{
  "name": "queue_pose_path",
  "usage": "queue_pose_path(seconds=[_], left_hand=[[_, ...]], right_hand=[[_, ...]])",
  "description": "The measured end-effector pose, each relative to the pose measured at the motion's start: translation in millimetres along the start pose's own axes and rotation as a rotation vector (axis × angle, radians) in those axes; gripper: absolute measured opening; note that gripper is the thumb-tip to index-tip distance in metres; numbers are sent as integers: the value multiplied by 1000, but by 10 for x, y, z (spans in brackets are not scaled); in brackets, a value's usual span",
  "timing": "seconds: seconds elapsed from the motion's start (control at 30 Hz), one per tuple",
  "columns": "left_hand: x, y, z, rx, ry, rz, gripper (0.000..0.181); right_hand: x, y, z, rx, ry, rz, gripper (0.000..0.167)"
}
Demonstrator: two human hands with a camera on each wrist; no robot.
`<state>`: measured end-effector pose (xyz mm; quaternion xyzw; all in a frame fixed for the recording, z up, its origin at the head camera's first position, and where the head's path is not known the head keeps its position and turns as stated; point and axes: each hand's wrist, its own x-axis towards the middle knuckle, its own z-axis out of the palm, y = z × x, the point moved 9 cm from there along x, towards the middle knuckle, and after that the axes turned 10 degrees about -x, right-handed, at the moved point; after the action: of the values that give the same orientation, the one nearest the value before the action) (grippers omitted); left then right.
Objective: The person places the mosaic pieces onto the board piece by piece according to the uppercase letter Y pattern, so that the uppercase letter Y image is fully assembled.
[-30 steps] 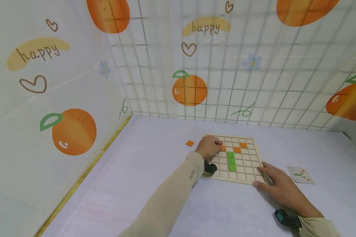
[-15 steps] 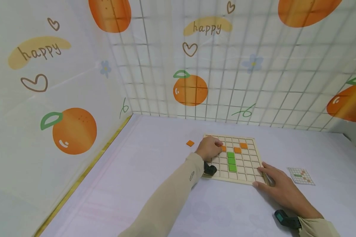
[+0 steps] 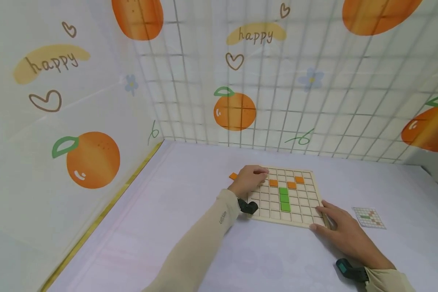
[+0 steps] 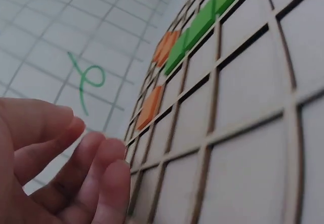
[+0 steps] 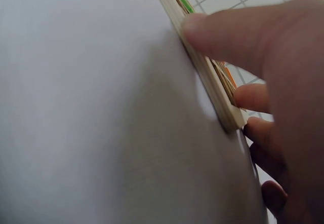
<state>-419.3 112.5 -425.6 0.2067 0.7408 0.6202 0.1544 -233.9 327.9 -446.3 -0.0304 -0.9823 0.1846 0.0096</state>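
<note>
A pale wooden grid board [image 3: 295, 207] lies on the table in the head view. Three green tiles [image 3: 284, 199] form a column on it. Orange tiles sit singly in cells: one left [image 3: 273, 183], one in the middle [image 3: 291, 185], one farther right [image 3: 299, 179]. My left hand [image 3: 247, 179] is over the board's left edge, its fingers loosely bent with nothing between them in the left wrist view. Partly behind that hand, a loose orange tile [image 3: 233, 176] lies off the board. My right hand [image 3: 344, 231] holds the near right corner, thumb on the front edge, fingers along the right side.
A small card [image 3: 369, 217] printed with a coloured grid lies right of the board. White sheets with orange fruit prints [image 3: 235, 111] hang behind and at the left. A yellow strip [image 3: 102, 217] runs along the table's left edge.
My left hand has drawn back to the left from the left orange tile, which stays in its cell and is now fully in sight. The right hand keeps its place.
</note>
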Motion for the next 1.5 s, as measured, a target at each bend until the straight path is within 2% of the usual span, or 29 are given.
queue_pose_path(seconds=[0.1,0.3,0.5,0.57,0.63,0.8,0.9,1.23,1.5], left_hand=[[-1,-2,-163,-71,43,23,29],[-7,-75,-573,-105,155,39,27],[-16,-215,-828,-260,182,5,32],[-18,-231,-878,-275,187,2,33],[-38,-230,-928,-231,209,-3,33],[-99,-257,-1041,-25,287,-17,29],[-119,-306,-1069,74,305,-35,26],[-99,-354,-1028,247,220,-71,26],[-117,-258,-935,388,172,-33,33]], right_hand=[[6,-15,-6,4,6,-14,91],[24,-20,1,5,9,-21,90],[32,-17,22,1,3,-9,91],[34,-11,27,-2,3,-2,91],[34,-9,27,-3,5,0,91],[27,1,21,-4,9,-4,91],[19,5,16,-2,9,-4,90],[16,-4,23,14,9,0,89],[16,5,28,2,2,18,88]])
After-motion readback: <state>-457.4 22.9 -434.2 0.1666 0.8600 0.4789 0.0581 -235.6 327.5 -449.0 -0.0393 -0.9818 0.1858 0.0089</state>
